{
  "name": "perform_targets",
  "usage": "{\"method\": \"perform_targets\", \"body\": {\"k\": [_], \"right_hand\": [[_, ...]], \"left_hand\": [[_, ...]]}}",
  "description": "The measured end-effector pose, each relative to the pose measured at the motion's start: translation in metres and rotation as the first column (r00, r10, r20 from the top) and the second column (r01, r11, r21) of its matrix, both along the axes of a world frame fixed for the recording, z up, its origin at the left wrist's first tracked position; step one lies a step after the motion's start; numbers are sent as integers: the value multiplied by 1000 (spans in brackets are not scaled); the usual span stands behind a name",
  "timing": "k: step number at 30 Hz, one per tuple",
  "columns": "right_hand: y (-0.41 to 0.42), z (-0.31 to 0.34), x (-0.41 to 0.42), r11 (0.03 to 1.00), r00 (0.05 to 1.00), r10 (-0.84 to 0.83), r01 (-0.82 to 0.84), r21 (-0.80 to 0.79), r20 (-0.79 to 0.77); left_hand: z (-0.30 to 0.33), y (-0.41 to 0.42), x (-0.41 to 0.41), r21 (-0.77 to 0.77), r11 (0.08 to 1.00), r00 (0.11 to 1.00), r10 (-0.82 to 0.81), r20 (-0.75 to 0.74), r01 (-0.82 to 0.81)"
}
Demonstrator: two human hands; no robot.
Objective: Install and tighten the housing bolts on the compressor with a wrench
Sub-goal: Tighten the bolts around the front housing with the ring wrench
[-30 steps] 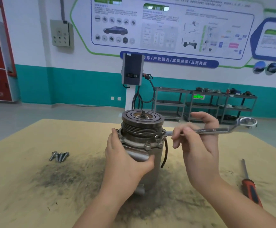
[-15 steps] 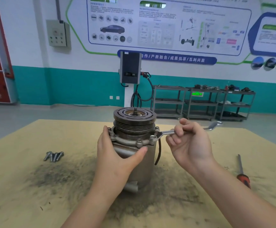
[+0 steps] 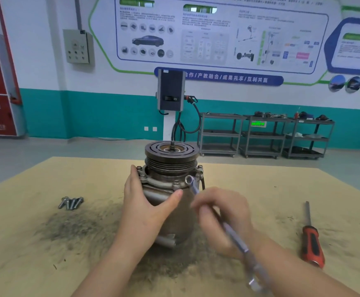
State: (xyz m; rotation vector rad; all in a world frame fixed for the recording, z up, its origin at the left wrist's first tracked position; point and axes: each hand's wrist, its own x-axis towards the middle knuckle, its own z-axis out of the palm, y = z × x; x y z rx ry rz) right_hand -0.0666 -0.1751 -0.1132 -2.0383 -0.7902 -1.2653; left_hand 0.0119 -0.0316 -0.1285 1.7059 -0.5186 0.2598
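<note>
Standing upright near the middle of the tan surface (image 3: 46, 179), the compressor (image 3: 170, 189) sits pulley end up on a dark patch of grime. Left hand (image 3: 146, 202) wraps the housing from the left: fingers behind, thumb across the front just below the flange; grip closed around the body. Right hand (image 3: 222, 217) holds the wrench (image 3: 234, 239) by the shank, fingers curled round it; hand and tool are motion-blurred, so exact finger placement cannot be read. Wrench ring end sits at the front-right of the flange, on or against a housing bolt (image 3: 189, 180); the bolt head itself is hidden under the ring. Handle runs down and toward the camera, open end low in the frame beside the right forearm.

Other bolts visible seated in the flange: one at front centre (image 3: 176, 182), two at the left near the left fingertips, one at the right rear.

Four loose bolts (image 3: 70, 203) lie together on the surface, well apart to the left of the compressor. Red-and-black screwdriver (image 3: 310, 239) lies on the surface well to the right, blade pointing away.

Background: wall charger unit (image 3: 171, 91), grey shelving carts (image 3: 264, 136), poster wall.
</note>
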Motion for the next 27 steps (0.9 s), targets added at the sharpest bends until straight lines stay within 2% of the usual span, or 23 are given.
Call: {"method": "perform_targets", "body": {"k": [2, 3, 4, 5, 6, 8, 11, 15, 17, 19, 22, 25, 27], "right_hand": [[9, -4, 1, 974, 999, -42, 41, -222, -2], [13, -9, 1, 970, 999, -28, 19, -242, -36], [18, -10, -1, 985, 993, 22, -42, -165, -116], [22, -9, -3, 994, 979, 102, -108, -24, -176], [23, -6, -4, 976, 970, 176, -149, 160, -171], [20, 8, -6, 865, 981, 186, -135, 484, -60], [5, 31, -5, 666, 977, 196, -70, 742, -84], [-8, 44, -1, 388, 941, 314, -5, 922, -127], [-11, 46, 3, 246, 906, 408, 7, 969, -110], [-14, 46, 7, 143, 861, 499, 29, 989, -97], [-16, 43, 11, 100, 824, 558, 54, 994, -101], [-20, 43, 13, 111, 819, 563, 54, 992, -108], [-23, 43, 14, 177, 847, 511, 61, 982, -145]], "left_hand": [[-1, 0, 2, -4, 1000, 1000, -1, -2, 1], [-1, 0, 3, -8, 1000, 1000, -4, -5, 4], [-1, 0, 3, -6, 1000, 1000, -9, -7, 9], [0, 0, 2, -1, 1000, 1000, -11, -8, 11], [0, 0, 2, 2, 1000, 1000, -9, -9, 9], [0, 0, 3, -5, 1000, 1000, -7, -4, 7], [-3, -1, 5, 16, 1000, 1000, -4, 0, 4], [-4, 0, 7, 30, 1000, 1000, -6, -6, 6], [-4, 0, 6, 48, 999, 1000, 2, -13, -1], [-3, -2, 2, 109, 991, 997, 70, 23, -72], [-6, -9, -7, 178, 957, 970, 206, 131, -228], [-8, -13, -8, 131, 972, 979, 184, 89, -195], [-7, -11, -6, 132, 973, 980, 179, 84, -189]]}}
